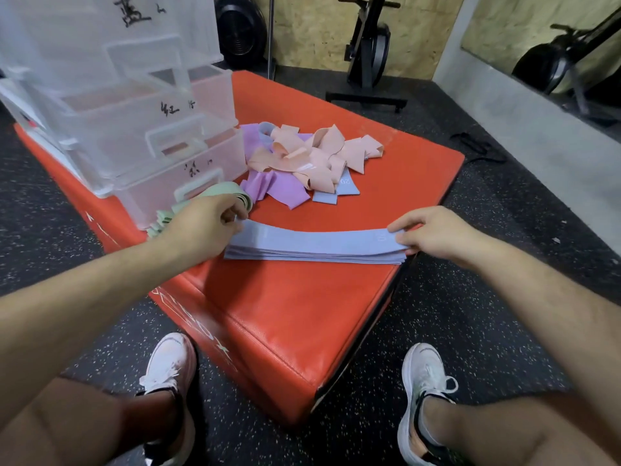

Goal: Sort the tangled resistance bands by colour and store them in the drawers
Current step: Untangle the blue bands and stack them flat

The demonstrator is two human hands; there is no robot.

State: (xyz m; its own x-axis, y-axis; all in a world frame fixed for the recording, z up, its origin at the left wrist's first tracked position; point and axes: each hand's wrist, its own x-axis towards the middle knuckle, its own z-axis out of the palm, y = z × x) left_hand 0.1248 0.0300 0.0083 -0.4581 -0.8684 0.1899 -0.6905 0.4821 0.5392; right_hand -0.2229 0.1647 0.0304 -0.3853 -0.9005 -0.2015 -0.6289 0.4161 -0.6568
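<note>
Blue bands [316,245] are lying stacked flat at the near edge of the red box [295,317], too many layers to count. Left hand [201,230] is pinching the top band's nine o'clock end, right hand [433,233] pinching its three o'clock end. Three clear drawers [141,129] are standing at ten o'clock, two pulled open, contents unclear. Tangled pink, purple and blue bands [309,159] are sitting at twelve; green bands [218,196] beside the lowest drawer.

A flat stack of blue bands [316,245] lies near the front edge of the red box. Behind it sits a tangled pile of peach bands [312,156] mixed with purple bands [279,190]. Folded green bands [215,196] rest beside the clear plastic drawers [134,129], which stand partly pulled open.
</note>
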